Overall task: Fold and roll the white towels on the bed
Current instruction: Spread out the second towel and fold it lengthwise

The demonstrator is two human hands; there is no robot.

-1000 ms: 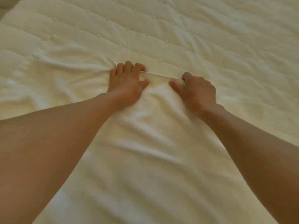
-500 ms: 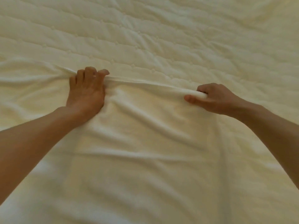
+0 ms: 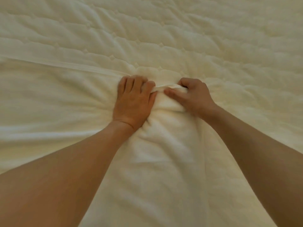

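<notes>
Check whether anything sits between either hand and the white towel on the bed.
Nothing visible does. The left hand and right hand both grip the far edge of the soft white terry towel, which is bunched between them on the cream quilted bed.

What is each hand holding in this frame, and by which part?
Both hold the white towel by its far edge: the left hand curls over it, the right hand pinches it beside the left.
</notes>
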